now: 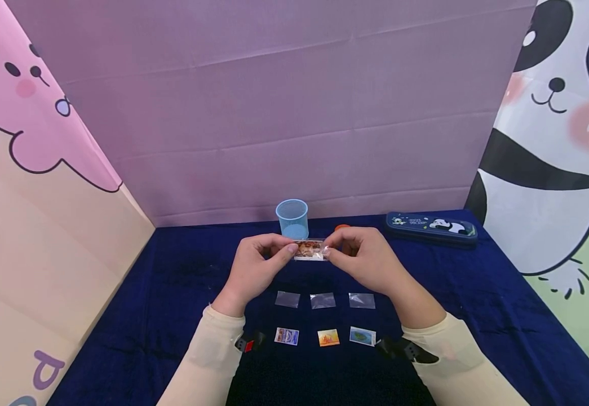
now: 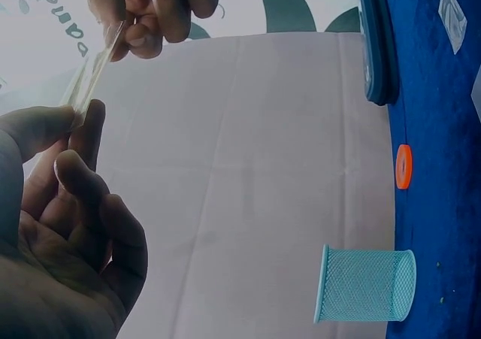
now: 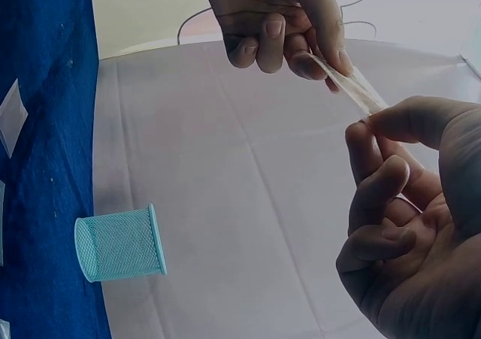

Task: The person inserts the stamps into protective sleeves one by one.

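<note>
Pinching opposite ends with thumb and fingers, the left hand point(image 1: 256, 265) and right hand point(image 1: 370, 262) hold the sleeve point(image 1: 308, 251) above the cloth point(image 1: 182, 287); seemingly light, thin, slick and easily creased, it is probably best taken gently by its edges.

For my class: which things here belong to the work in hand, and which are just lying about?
Likely in use:
small brown rectangular picture with clear plastic, pinched by the left hand and right hand
three clear rectangular plastic pieces
three small colourful rectangular printed pictures

Apparently just lying about:
light-blue cylindrical mesh cup
orange ring
dark-blue oblong panda-print case
</note>
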Demonstrator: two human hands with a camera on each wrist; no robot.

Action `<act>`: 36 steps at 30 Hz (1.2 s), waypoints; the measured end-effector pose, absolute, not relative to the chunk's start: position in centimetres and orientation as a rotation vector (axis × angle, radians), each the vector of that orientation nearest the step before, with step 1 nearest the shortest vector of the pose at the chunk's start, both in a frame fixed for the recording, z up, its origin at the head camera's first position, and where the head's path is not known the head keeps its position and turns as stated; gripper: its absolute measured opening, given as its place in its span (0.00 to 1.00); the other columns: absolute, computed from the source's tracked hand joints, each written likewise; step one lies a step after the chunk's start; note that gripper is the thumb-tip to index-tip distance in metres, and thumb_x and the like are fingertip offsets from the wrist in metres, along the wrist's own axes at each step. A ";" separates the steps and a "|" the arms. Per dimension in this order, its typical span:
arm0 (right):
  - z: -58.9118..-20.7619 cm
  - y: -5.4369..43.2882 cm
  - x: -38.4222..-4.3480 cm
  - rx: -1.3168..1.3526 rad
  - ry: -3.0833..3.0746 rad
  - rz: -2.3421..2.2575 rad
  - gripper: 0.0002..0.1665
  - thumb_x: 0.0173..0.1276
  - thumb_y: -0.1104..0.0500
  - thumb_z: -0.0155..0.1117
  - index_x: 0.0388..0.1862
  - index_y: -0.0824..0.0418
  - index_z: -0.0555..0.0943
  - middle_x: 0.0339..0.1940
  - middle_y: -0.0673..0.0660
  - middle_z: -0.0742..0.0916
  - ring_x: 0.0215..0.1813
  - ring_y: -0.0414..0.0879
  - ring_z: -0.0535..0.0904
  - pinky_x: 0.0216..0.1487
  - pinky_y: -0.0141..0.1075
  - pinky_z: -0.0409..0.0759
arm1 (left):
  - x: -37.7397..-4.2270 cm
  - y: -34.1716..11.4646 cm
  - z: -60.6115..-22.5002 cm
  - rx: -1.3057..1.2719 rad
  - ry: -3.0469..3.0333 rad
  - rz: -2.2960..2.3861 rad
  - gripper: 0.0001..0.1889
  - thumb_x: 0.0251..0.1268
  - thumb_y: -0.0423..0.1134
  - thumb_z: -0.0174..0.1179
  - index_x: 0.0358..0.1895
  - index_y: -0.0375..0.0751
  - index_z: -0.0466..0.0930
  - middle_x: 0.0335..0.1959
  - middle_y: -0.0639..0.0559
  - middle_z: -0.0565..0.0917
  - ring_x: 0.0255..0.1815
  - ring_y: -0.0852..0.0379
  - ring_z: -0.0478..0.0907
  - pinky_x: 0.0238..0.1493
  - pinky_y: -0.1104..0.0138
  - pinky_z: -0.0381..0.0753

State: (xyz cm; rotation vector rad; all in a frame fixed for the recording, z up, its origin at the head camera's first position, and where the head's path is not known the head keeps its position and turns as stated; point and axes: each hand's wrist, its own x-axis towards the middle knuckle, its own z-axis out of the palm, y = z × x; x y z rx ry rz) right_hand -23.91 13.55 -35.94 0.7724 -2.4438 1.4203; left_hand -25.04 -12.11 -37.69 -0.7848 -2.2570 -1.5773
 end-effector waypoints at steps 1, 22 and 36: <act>-35.9 13.5 -23.9 0.771 -2.446 1.419 0.04 0.72 0.61 0.71 0.42 0.54 0.90 0.26 0.51 0.79 0.23 0.48 0.71 0.23 0.36 0.69 | -25.0 -12.1 -37.7 -0.788 -2.256 -1.578 0.05 0.73 0.37 0.68 0.44 0.42 0.92 0.27 0.54 0.83 0.27 0.54 0.73 0.28 0.67 0.71; -35.9 13.5 -23.9 0.764 -2.398 1.463 0.05 0.74 0.60 0.71 0.45 0.55 0.91 0.34 0.51 0.84 0.24 0.49 0.72 0.24 0.35 0.70 | -25.0 -12.2 -37.5 -0.780 -2.242 -1.589 0.05 0.72 0.38 0.69 0.44 0.42 0.92 0.27 0.53 0.83 0.26 0.53 0.73 0.28 0.67 0.72; -35.9 13.5 -23.9 0.731 -2.406 1.466 0.05 0.74 0.59 0.71 0.45 0.54 0.90 0.33 0.51 0.84 0.25 0.49 0.73 0.24 0.36 0.71 | -25.2 -12.5 -37.5 -0.763 -2.240 -1.570 0.04 0.72 0.37 0.68 0.44 0.42 0.91 0.27 0.54 0.82 0.27 0.51 0.73 0.28 0.67 0.72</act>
